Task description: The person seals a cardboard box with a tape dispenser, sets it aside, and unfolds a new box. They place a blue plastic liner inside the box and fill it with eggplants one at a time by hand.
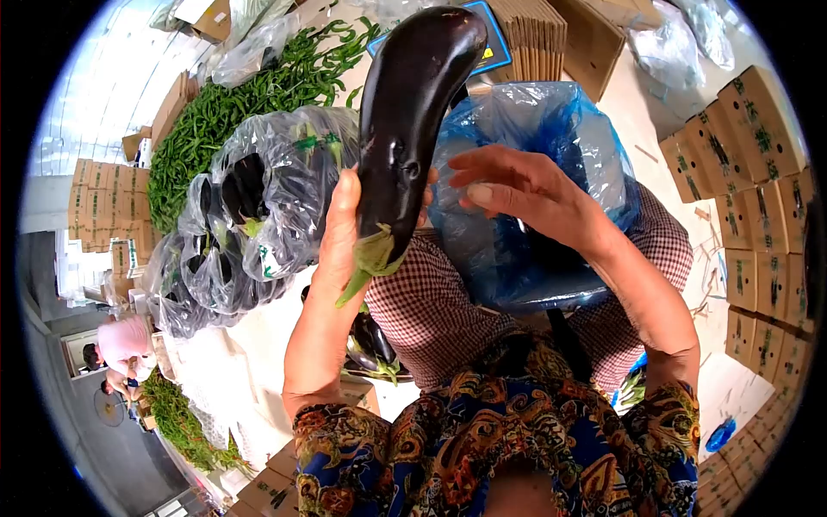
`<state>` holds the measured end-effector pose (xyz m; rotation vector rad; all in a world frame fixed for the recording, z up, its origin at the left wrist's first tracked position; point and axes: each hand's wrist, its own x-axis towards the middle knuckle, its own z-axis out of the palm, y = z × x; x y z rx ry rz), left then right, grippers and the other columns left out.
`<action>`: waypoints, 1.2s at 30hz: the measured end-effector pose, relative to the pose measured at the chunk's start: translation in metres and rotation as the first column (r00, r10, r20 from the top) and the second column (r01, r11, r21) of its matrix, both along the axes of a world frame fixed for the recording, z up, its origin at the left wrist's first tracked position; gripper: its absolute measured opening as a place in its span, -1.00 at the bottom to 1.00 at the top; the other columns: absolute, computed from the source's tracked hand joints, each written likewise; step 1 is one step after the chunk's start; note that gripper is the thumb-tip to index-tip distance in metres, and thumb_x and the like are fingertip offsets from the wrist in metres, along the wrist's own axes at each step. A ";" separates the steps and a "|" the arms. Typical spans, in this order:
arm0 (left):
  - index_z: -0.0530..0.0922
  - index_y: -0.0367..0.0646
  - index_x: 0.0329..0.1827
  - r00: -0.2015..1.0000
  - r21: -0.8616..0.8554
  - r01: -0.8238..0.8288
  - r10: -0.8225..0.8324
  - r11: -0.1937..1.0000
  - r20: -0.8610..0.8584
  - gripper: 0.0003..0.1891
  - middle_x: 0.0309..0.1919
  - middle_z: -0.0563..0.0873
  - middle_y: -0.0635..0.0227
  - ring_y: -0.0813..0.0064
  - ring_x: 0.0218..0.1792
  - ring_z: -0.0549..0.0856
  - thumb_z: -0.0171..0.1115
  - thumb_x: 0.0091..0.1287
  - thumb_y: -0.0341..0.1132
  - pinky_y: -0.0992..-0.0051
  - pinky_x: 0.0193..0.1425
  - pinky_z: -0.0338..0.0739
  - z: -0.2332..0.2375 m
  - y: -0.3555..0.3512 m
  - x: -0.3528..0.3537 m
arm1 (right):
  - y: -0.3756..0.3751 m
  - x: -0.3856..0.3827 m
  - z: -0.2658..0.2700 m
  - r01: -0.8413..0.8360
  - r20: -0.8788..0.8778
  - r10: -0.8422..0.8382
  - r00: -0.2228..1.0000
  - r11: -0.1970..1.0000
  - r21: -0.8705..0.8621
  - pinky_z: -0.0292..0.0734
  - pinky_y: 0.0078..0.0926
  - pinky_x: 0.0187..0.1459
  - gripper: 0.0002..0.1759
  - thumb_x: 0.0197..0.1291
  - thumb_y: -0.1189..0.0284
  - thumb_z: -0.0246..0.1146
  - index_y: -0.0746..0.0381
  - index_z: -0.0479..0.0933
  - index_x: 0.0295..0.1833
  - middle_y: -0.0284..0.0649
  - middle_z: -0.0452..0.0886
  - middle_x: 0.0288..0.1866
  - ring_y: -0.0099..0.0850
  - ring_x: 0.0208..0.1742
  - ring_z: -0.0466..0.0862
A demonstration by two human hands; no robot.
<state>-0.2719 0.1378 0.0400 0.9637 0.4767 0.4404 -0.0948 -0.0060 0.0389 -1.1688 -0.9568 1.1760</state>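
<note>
A large, glossy dark eggplant (405,108) is held up in front of me, its green stem end pointing down. My left hand (345,211) wraps around its lower part, thumb along the near side and fingertips showing past the far edge. Just right of the eggplant, my right hand (525,189) hovers with its fingers apart and nothing in it. Beneath that hand, between my knees, stands a container lined with a blue plastic bag (577,129). Its inside is mostly in shadow. More eggplants (370,345) lie low beside my left leg, partly hidden by my arm.
Clear bags of eggplants (289,185) stand at the left, before a big heap of green peppers (224,121). Stacked cartons (758,215) line the right side. Flattened cardboard (525,39) and a blue-edged device (491,39) are ahead. People (125,349) sit far left.
</note>
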 end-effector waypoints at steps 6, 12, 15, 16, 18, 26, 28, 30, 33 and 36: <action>0.42 -0.34 0.13 1.000 0.142 -0.017 0.014 0.990 0.019 -0.23 -0.13 0.66 0.05 0.40 -0.26 0.70 0.33 0.08 0.18 0.49 -0.22 0.63 0.009 0.009 -0.008 | 0.020 -0.009 0.008 -0.109 0.075 0.102 0.992 0.990 0.085 0.50 -0.54 0.03 -0.55 0.34 0.31 0.17 0.26 0.41 0.28 -0.21 0.59 0.09 -0.50 0.07 0.59; 0.29 -0.39 0.27 0.973 0.086 -0.141 0.122 0.986 0.196 -0.35 0.07 0.57 -0.09 0.16 0.00 0.67 0.30 0.19 -0.20 0.25 -0.01 0.69 0.019 0.031 -0.044 | 0.039 -0.030 0.003 -0.161 0.063 0.156 0.986 0.983 0.084 0.55 -0.49 -0.02 -0.53 0.30 0.28 0.23 0.32 0.44 0.22 -0.10 0.64 0.02 -0.46 0.00 0.63; 0.27 -0.41 0.28 0.956 0.059 -0.175 0.155 0.983 0.250 -0.30 0.10 0.54 -0.08 0.14 0.02 0.66 0.35 0.11 -0.30 0.24 -0.01 0.70 0.017 0.035 -0.062 | 0.042 -0.037 -0.002 -0.211 0.081 0.205 0.975 0.974 0.078 0.57 -0.45 0.03 -0.52 0.30 0.26 0.23 0.31 0.43 0.24 -0.09 0.64 0.01 -0.40 0.03 0.64; 0.27 -0.42 0.28 0.952 0.058 -0.178 0.157 0.982 0.263 -0.30 0.10 0.54 -0.08 0.14 0.02 0.66 0.35 0.10 -0.31 0.23 -0.01 0.70 0.016 0.036 -0.067 | 0.044 -0.039 -0.004 -0.221 0.099 0.214 0.972 0.973 0.066 0.57 -0.44 0.04 -0.52 0.31 0.25 0.23 0.30 0.44 0.23 -0.09 0.65 0.01 -0.39 0.03 0.65; 0.27 -0.43 0.28 0.951 0.076 -0.197 0.171 0.978 0.258 -0.28 0.10 0.54 -0.08 0.15 0.02 0.66 0.36 0.05 -0.33 0.23 -0.02 0.70 0.015 0.036 -0.076 | 0.046 -0.042 -0.004 -0.242 0.117 0.234 0.965 0.969 0.055 0.57 -0.43 0.06 -0.53 0.31 0.25 0.23 0.29 0.45 0.22 -0.09 0.65 0.01 -0.38 0.04 0.65; 0.35 -0.41 0.21 0.963 0.248 -0.251 0.216 0.936 0.159 -0.25 0.01 0.56 0.02 0.30 -0.14 0.60 0.40 -0.01 -0.17 0.42 -0.23 0.57 0.025 0.020 -0.084 | 0.046 -0.054 -0.007 -0.247 0.101 0.242 0.965 0.968 0.034 0.57 -0.46 0.06 -0.57 0.31 0.26 0.24 0.26 0.47 0.20 -0.13 0.66 -0.01 -0.43 0.02 0.66; 0.40 -0.44 0.16 0.956 0.309 -0.293 0.273 0.905 0.109 -0.24 -0.06 0.59 0.03 0.35 -0.22 0.62 0.43 -0.03 -0.08 0.46 -0.28 0.55 0.028 0.010 -0.081 | 0.046 -0.058 -0.009 -0.259 0.113 0.252 0.961 0.965 0.052 0.57 -0.47 0.05 -0.57 0.30 0.26 0.24 0.26 0.47 0.20 -0.13 0.67 -0.02 -0.43 0.02 0.66; 0.37 -0.38 0.17 0.972 0.367 -0.231 0.226 0.901 0.057 -0.29 -0.09 0.62 0.08 0.36 -0.21 0.67 0.41 0.01 -0.14 0.41 -0.17 0.62 0.026 0.012 -0.089 | 0.046 -0.061 -0.010 -0.266 0.125 0.258 0.958 0.963 0.054 0.58 -0.48 0.04 -0.57 0.30 0.27 0.24 0.26 0.47 0.20 -0.13 0.67 -0.03 -0.43 0.01 0.66; 0.37 -0.36 0.16 0.965 0.370 -0.250 0.261 0.895 0.021 -0.37 -0.10 0.64 0.06 0.34 -0.20 0.72 0.35 0.08 -0.19 0.37 -0.11 0.66 0.028 0.008 -0.093 | 0.044 -0.066 -0.009 -0.280 0.159 0.271 0.949 0.959 0.037 0.58 -0.49 0.04 -0.57 0.29 0.27 0.25 0.26 0.48 0.20 -0.12 0.67 -0.04 -0.43 0.00 0.66; 0.36 -0.38 0.16 0.944 0.386 -0.313 0.328 0.868 0.027 -0.41 -0.06 0.64 0.02 0.31 -0.20 0.72 0.27 0.11 -0.22 0.37 -0.10 0.66 0.029 0.004 -0.097 | 0.042 -0.067 -0.013 -0.293 0.204 0.281 0.938 0.956 0.028 0.58 -0.48 0.04 -0.58 0.29 0.27 0.24 0.26 0.49 0.19 -0.13 0.67 -0.04 -0.44 -0.01 0.66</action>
